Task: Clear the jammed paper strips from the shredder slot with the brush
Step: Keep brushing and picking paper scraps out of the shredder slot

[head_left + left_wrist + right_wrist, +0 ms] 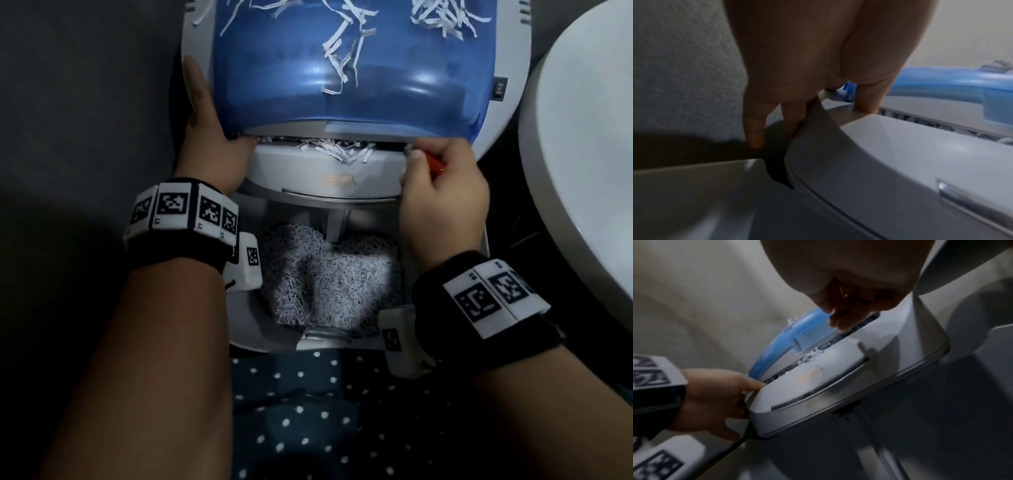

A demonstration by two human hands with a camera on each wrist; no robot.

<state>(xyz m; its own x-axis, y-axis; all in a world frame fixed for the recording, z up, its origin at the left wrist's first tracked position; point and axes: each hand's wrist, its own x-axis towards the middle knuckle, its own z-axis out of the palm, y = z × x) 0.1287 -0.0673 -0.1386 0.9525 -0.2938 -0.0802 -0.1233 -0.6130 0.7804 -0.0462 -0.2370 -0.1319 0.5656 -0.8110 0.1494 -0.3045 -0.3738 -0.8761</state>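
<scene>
Jamming the shredder slot (329, 145), paper strips (337, 152) bunch under the blue cover (342, 68). The left hand (209, 137) lies flat, bracing the shredder's side; the right hand (442, 192) grips the orange-handled brush (435, 163) at the slot's right end.

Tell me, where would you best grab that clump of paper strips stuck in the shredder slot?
Probably by the loose ends of the strips, which spill out of the slot toward the person over the grey lip. Come from the near side, since the blue cover overhangs the slot from behind.
</scene>
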